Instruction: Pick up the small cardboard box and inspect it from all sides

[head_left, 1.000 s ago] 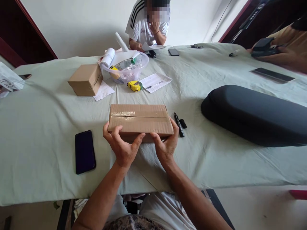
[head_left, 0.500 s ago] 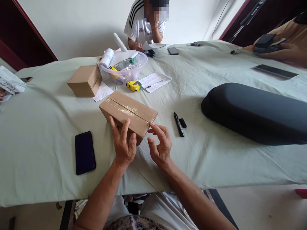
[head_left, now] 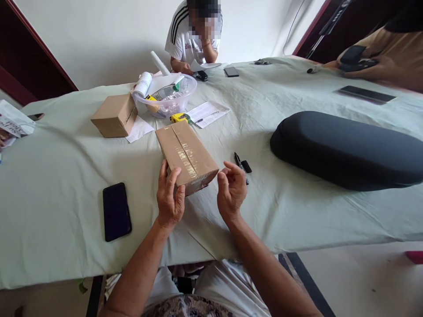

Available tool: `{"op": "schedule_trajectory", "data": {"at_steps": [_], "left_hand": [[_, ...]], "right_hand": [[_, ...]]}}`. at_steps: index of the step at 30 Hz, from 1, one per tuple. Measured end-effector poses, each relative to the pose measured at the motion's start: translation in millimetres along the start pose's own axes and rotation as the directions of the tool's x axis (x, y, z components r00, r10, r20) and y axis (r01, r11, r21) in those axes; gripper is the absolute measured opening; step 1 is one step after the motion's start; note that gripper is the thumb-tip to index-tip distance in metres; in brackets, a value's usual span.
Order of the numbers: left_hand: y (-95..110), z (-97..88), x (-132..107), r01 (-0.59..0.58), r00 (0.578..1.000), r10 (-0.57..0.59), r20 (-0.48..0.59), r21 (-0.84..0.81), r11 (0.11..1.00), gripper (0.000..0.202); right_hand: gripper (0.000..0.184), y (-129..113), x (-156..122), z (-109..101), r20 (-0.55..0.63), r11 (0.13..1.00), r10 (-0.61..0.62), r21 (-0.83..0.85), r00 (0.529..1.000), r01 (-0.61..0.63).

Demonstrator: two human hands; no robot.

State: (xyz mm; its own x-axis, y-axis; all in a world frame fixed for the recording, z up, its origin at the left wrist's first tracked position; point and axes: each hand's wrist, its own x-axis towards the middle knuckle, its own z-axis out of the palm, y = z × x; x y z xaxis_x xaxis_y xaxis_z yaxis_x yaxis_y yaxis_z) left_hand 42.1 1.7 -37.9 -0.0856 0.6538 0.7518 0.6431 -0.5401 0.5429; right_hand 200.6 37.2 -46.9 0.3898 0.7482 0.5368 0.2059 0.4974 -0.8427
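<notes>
A flat cardboard box sealed with clear tape lies on the pale green tablecloth, its long side pointing away from me. My left hand grips its near left corner, fingers up against the side. My right hand hovers just right of the box's near end, fingers curled and apart, holding nothing and not touching the box. A black marker with its cap beside it lies just beyond my right hand.
A black phone lies left of my hands. Farther back are a smaller cardboard box, a clear bowl of items, a yellow tape measure and papers. A long black case fills the right. Two other people sit at the far side.
The box has been turned from lying crosswise to pointing lengthwise away from me. My right hand has let go of it and drawn back; my left hand stays on it.
</notes>
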Motion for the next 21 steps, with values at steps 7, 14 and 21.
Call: {"op": "schedule_trajectory", "data": {"at_steps": [7, 14, 21], "left_hand": [[-4, -4.3, 3, 0.141, 0.977, -0.16, -0.143, -0.133, 0.981, 0.037], [-4, -6.4, 6, 0.194, 0.962, -0.238, -0.132, -0.277, 0.941, 0.048], [-4, -7.1, 5, 0.21, 0.964, -0.251, -0.087, -0.326, 0.922, 0.049]], "right_hand": [[0.033, -1, -3, 0, 0.319, 0.996, 0.034, 0.065, 0.947, -0.058], [0.04, -6, -8, -1, 0.345, 0.985, -0.099, 0.166, 0.934, 0.043], [0.045, -5, -12, -1, 0.335, 0.979, -0.038, 0.2, 0.941, -0.031]]}}
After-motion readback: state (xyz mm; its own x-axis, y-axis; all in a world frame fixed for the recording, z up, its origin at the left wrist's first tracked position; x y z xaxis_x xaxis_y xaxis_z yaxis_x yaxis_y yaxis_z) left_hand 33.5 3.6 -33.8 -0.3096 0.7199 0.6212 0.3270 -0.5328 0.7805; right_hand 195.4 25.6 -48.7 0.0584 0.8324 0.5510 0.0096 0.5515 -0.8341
